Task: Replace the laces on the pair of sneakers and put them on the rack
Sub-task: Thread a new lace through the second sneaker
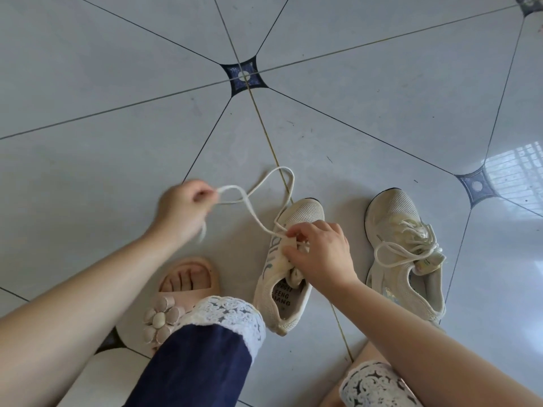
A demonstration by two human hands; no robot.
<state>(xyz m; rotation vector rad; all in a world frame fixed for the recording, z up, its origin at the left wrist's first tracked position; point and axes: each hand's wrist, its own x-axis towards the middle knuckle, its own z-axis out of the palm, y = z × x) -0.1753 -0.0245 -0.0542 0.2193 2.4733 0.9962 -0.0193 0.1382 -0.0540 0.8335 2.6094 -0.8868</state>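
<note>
The lace point(293, 179) is a single white cord, and both hands hold it. The right hand point(320, 251) pinches it between thumb and curled fingers where it meets the eyelets of one cream sneaker point(271, 277). This sneaker lies on the floor directly under that pinch, with its toe pointing away from the person. From the pinch the cord runs up and to the left, makes one open loop just beyond the sneaker's toe, and ends in the left hand point(183, 210). That hand is blurred. Its fingers are curled round the cord, and a short tail hangs below it.

There are two sneakers. The second sneaker point(395, 207) sits just to the right of the pinching hand, apart from the first. Its own lace point(411, 230) is threaded, and loose loops lie over the tongue.

Nearer the person than the grip, to the left, one foot wears a pink slipper point(202, 264) with a single flower point(161, 318). A navy trouser leg point(191, 365) covers the ankle. Two white lacy cuffs show, one on each leg point(229, 315).

Everything rests on the pale tiled floor point(117, 83). Three dark diamond insets point(244, 76) lie beyond the hands.
</note>
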